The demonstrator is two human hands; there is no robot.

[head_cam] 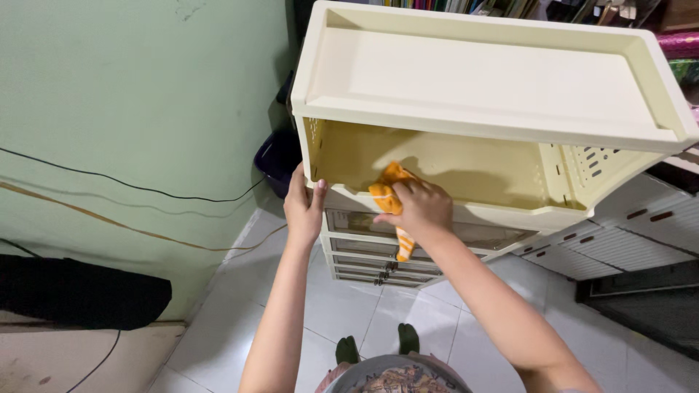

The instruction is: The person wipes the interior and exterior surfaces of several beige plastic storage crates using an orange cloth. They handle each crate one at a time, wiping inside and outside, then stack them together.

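A cream plastic drawer cabinet stands in front of me, its top slot open with no drawer in it. My left hand grips the front left corner of that open slot. My right hand holds an orange and yellow cloth pressed against the slot's front lip and floor, one end of the cloth hanging down over the clear drawer fronts below.
A green wall with thin cables lies to the left. A dark blue bin sits behind the cabinet's left side. White ribbed panels lean on the right. White floor tiles and my feet are below. Books line the top edge.
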